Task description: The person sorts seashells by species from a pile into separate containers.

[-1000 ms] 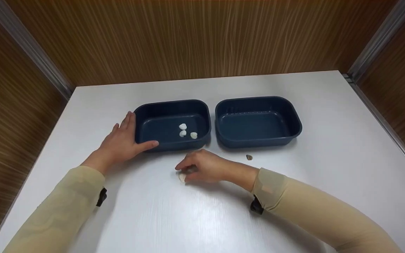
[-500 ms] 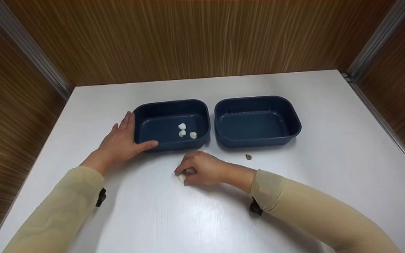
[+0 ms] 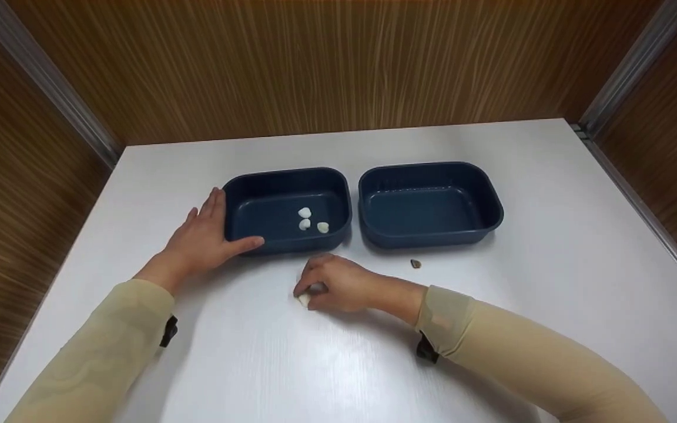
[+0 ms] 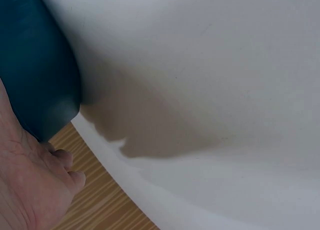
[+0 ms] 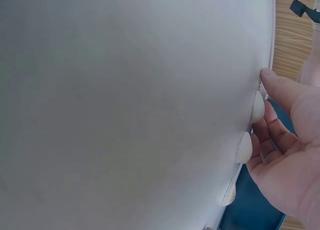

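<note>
My left hand lies against the left blue tub, fingers straight along its left wall and thumb over the front rim. In the left wrist view, that hand shows beside the tub's dark blue side. My right hand is low over the table before this tub, thumb and index finger pinching a whitish seashell. From the right wrist, my right hand appears with several pale shells on the table beside it, among them a rounded shell, a second shell and a third shell.
Inside the left tub are three white shells. The right blue tub stands close beside it with a narrow gap. A small brown shell-like piece lies in front of the right tub. Wood-grain panels enclose the white table.
My right index fingertip has come down closer to the thumb around the shell, and the hand has shifted slightly. My left hand stays at the tub.
</note>
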Motion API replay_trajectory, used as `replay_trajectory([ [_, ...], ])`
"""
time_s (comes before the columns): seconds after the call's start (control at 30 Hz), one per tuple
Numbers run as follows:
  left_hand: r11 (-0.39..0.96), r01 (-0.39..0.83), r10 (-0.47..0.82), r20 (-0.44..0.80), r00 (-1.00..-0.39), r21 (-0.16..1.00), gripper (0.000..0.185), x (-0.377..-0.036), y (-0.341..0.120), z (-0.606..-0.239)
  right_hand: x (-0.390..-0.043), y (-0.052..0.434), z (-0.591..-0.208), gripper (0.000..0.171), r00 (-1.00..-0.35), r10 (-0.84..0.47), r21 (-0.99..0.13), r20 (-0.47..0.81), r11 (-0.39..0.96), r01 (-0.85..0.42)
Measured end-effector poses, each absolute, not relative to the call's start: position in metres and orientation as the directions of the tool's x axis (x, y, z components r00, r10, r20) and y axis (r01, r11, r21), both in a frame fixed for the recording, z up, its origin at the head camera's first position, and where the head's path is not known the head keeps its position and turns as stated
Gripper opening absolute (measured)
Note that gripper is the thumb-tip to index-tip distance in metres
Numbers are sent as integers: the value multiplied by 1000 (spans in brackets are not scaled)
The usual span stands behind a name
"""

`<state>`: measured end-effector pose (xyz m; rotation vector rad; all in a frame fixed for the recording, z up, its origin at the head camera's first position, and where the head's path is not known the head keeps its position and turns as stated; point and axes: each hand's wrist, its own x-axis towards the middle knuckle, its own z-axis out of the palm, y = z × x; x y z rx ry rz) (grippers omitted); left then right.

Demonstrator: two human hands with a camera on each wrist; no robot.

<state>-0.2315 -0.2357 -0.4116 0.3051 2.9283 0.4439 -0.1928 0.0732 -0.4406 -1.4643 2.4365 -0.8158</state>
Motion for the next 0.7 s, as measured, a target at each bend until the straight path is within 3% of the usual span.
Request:
replay_trajectory([
  [0.7,938,165,218,-146,-965,306,138,-230,-235,-409,-192,71,-442,21,-501,-854,-547,141,355,-759],
])
